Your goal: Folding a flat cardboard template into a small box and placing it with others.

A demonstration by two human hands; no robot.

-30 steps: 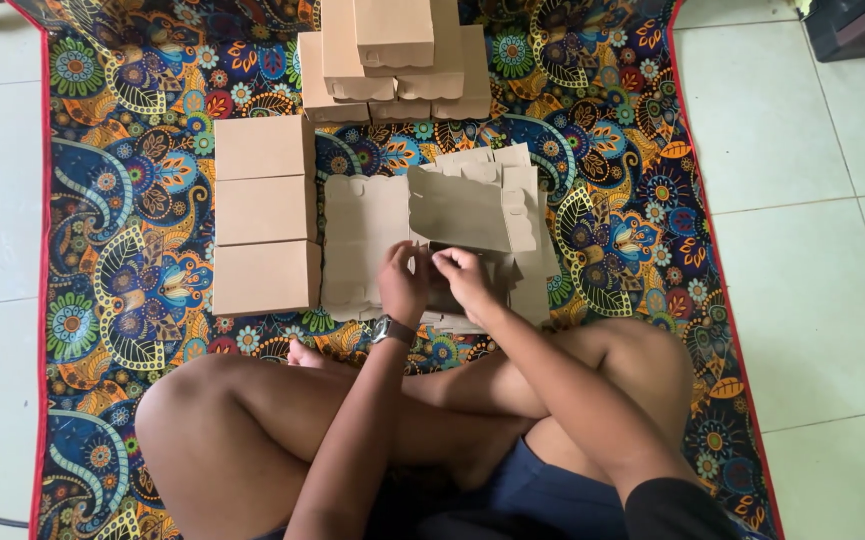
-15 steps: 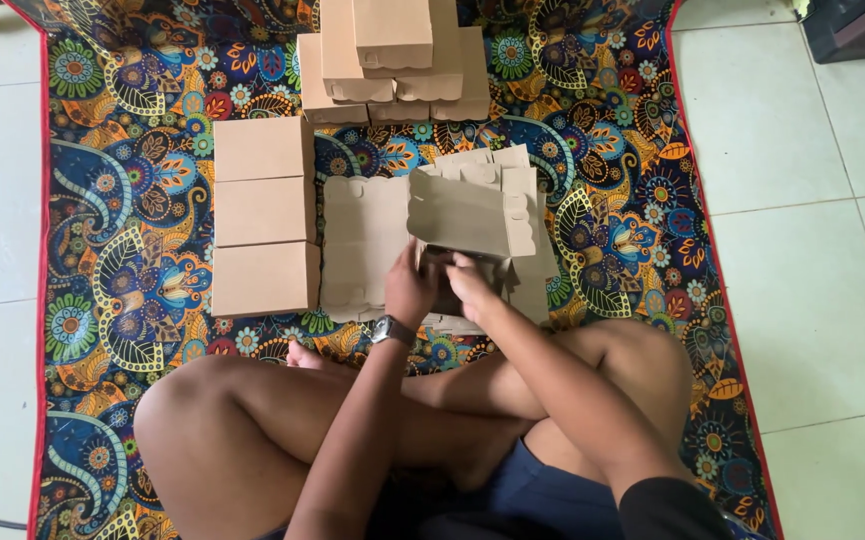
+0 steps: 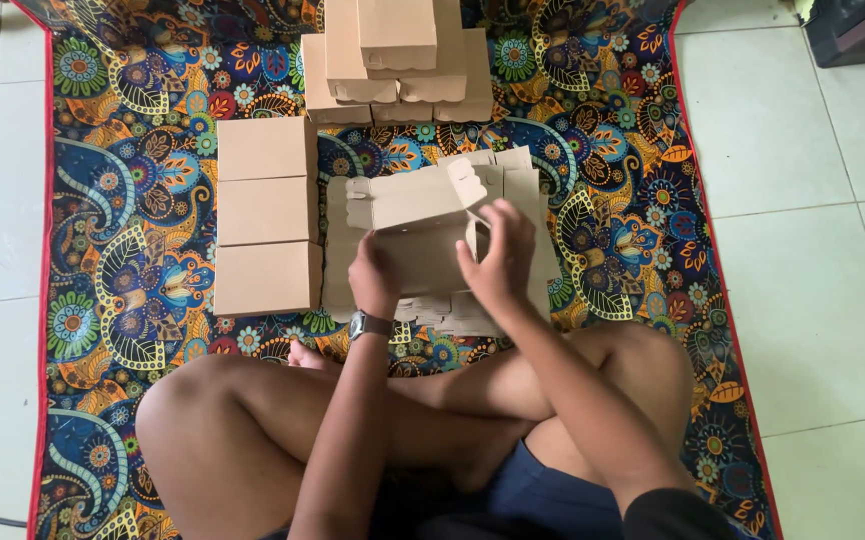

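Observation:
I sit cross-legged on a patterned mat. Both hands hold a partly folded brown cardboard box (image 3: 414,225) lifted just above a stack of flat cardboard blanks (image 3: 525,190). My left hand (image 3: 374,282), with a watch on the wrist, grips the box's lower left side. My right hand (image 3: 500,258) grips its right end, fingers wrapped over a side flap. The box's scalloped lid flap stands up toward the far side.
Three closed brown boxes (image 3: 266,212) lie in a column left of the blanks. A pile of several finished boxes (image 3: 392,55) sits at the far edge of the colourful mat (image 3: 122,260). Pale floor tiles (image 3: 802,170) surround the mat; a dark object (image 3: 857,25) stands top right.
Both hands have lifted the blank off the stack and folded it up into a box shape; its lid flap has risen and the right hand has shifted to the right end.

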